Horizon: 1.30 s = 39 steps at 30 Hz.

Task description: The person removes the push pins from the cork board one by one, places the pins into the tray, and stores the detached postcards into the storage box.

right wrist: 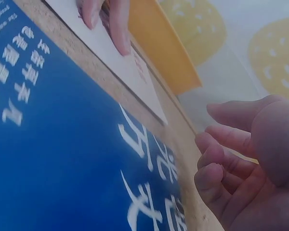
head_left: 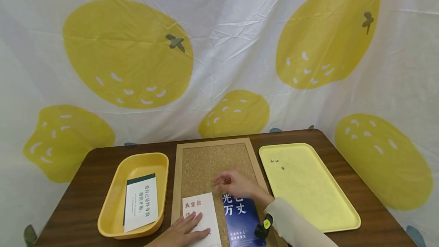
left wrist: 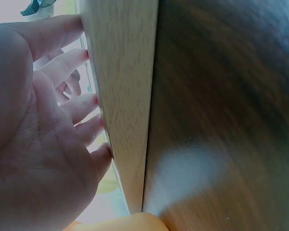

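A white card [head_left: 210, 222] with red lettering lies on the wood-framed corkboard [head_left: 214, 163]. My left hand [head_left: 183, 232] rests on this card with its fingers spread flat. Beside it on the cork is a blue card [head_left: 240, 222] with white lettering. My right hand [head_left: 236, 183] hovers over the blue card's far end, its fingers loosely bent and covering part of the lettering. In the right wrist view, the thumb and fingers of the right hand [right wrist: 245, 159] are apart, and nothing shows between them.
On the left, an orange-yellow bin [head_left: 109, 206] holds a white card [head_left: 141, 205] over a dark green one [head_left: 141, 178]. A pale yellow tray [head_left: 315, 190] to the right carries a few small metal pieces [head_left: 277, 161]. A lemon-print cloth [head_left: 223, 56] hangs behind the table.
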{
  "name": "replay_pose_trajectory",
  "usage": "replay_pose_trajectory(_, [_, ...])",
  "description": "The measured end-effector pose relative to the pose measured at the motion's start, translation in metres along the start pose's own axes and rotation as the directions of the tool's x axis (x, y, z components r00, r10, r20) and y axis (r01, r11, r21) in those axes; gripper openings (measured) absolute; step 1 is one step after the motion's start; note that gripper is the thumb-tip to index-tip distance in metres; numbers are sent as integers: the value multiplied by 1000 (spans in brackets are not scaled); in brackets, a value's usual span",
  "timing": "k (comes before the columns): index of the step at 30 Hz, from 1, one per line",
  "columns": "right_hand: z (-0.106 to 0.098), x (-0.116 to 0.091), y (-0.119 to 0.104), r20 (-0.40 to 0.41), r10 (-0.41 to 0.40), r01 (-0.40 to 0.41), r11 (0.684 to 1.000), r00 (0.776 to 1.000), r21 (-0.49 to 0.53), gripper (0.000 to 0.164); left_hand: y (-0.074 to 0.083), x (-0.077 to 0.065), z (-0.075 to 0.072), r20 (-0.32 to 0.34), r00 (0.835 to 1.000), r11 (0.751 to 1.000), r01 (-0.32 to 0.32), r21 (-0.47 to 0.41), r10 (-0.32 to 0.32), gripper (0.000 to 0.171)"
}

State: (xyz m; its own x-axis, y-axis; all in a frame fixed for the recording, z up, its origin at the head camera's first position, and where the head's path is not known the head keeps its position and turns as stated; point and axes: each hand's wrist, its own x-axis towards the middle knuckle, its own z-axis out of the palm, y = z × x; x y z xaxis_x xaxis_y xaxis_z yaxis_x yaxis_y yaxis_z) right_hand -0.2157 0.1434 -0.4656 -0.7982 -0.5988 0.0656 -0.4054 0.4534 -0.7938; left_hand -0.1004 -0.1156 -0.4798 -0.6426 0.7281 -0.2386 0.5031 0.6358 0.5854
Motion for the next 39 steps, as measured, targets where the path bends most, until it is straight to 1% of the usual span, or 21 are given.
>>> replay_pose_trajectory(2, [4,2,-1,8,17,-17,1000,1000,0,27,-1,0,0,1,1000,1000,-5,5,5,65])
replay_pose_trajectory(8, [14,7,-4,27,-1,0,1000,1000,12,27,-2,0,0,-3,1000,999,-27,33,27,64])
replay_pose_trajectory(12, [20,8,-6,61,14,-19,996,998,89,32,-2,1,0,3,1000,1000,-12,25,12,63])
replay_pose_trajectory(15, [23,8,-7,89,33,-43,992,995,120,33,-1,1,0,3,1000,999,-15,35,15,63])
replay_pose_trajectory(19, [26,8,-6,100,28,-34,997,995,67,33,-1,2,0,3,1000,999,-17,39,17,63])
replay_pose_trajectory(23, [27,7,-6,95,23,-25,1000,995,14,35,0,2,0,1,1000,999,-16,34,16,63])
replay_pose_trajectory(26, [27,6,-7,88,30,-30,1000,996,3,36,0,2,1,-3,1000,999,-16,30,16,63])
replay_pose_trajectory(32, [27,4,-8,79,51,-53,998,996,20,33,-1,2,2,-6,1000,999,-17,35,17,63])
replay_pose_trajectory(39, [28,2,-9,62,76,-79,996,995,42,23,-1,1,2,-14,1000,998,-25,54,26,63])
